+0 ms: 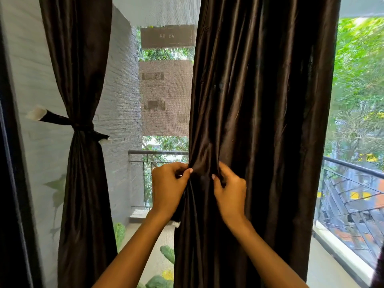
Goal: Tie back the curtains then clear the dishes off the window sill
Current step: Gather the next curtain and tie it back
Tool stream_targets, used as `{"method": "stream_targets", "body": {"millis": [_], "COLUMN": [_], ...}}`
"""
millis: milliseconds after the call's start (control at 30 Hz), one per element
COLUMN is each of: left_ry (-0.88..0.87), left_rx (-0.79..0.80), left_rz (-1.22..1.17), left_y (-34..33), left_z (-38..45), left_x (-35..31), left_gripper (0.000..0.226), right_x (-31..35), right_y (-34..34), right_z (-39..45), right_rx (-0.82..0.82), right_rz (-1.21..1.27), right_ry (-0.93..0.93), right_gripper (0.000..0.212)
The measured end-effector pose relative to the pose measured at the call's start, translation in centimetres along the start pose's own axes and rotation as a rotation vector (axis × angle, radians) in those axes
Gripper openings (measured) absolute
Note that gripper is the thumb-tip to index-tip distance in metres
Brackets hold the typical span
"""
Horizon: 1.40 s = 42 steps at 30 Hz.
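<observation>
Two dark brown satin curtains hang in front of a mesh window. The left curtain [83,100] is cinched at its waist by a dark tie-back [79,126] with white ends. The right curtain [259,121] hangs wide and loose. My left hand [168,188] pinches a bunch of its fabric at the left edge. My right hand [228,192] grips the folds just beside it. A dark strip with a white end [176,224] hangs below my left hand, mostly hidden. No dishes or sill are in view.
Behind the mesh lies a balcony with a black metal railing [353,169], a grey brick wall [120,100] and green plants [166,253] on the floor. A dark window frame [12,183] runs down the left edge. Trees and buildings stand beyond.
</observation>
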<state>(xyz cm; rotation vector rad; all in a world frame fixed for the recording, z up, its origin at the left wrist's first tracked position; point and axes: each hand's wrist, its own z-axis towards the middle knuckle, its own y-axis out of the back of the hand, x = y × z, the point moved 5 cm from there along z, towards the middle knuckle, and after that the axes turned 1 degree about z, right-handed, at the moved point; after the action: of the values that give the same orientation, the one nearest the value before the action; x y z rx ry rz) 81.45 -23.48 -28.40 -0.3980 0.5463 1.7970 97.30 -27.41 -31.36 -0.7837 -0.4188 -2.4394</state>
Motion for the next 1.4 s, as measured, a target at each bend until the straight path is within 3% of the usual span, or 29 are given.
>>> {"method": "stream_targets", "body": {"millis": [67,233,433,500,567,633,700,733,833,1000,1167,1333,1400], "left_ry": [-0.027,-0.09,-0.106,-0.069,-0.017,0.003,0.001,-0.001,-0.004,-0.024,-0.022,0.005,0.043], "left_rx": [0.012,0.014,0.008,-0.001,-0.014,-0.006,0.009,0.016,0.021,0.015,0.013,0.021,0.034], "left_rz": [-0.009,-0.07,-0.033,-0.022,-0.013,-0.006,-0.012,-0.017,-0.029,-0.057,-0.115,-0.066,-0.063], "left_y": [-0.3,-0.8,-0.9,-0.7,-0.5,-0.4,-0.4,-0.4,-0.5,-0.7,-0.4,-0.1,0.0], "left_z": [-0.3,-1.4,-1.5,-1.0,-0.5,-0.2,-0.3,-0.3,-0.5,-1.1,-1.6,-1.0,-0.6], "left_x": [-0.5,-1.2,-1.7,-1.3,-0.5,0.0,0.1,0.0,-0.4,-1.0,-1.5,-1.2,-0.3], "left_gripper": [0.015,0.02,0.011,0.011,0.013,0.014,0.014,0.014,0.015,0.015,0.014,0.013,0.012], "right_x": [1.4,2.6,2.3,2.0,1.5,0.9,0.7,0.7,1.2,1.6,2.3,2.0,0.9], "right_y": [0.0,-0.8,-1.6,-1.4,-0.2,1.2,1.5,1.4,0.8,-0.8,-1.8,-1.4,0.0], "right_z": [-1.5,-3.1,-3.4,-3.3,-2.7,-1.8,-0.8,-0.6,-1.2,-3.0,-3.6,-3.4,-2.2], "right_rx": [0.022,0.313,0.455,0.405,0.149,-0.04,-0.004,0.035,0.068,0.297,0.483,0.48,0.242], "right_rz": [-0.137,-0.303,-0.239,-0.239,-0.304,-0.256,-0.054,0.011,-0.061,-0.195,-0.183,-0.219,-0.327], "right_ry": [0.072,0.146,0.216,0.247,0.235,0.071,-0.033,-0.025,0.096,0.159,0.209,0.28,0.201], "right_gripper": [0.056,0.086,0.07,0.06,0.054,0.066,0.086,0.086,0.063,0.091,0.093,0.065,0.059]}}
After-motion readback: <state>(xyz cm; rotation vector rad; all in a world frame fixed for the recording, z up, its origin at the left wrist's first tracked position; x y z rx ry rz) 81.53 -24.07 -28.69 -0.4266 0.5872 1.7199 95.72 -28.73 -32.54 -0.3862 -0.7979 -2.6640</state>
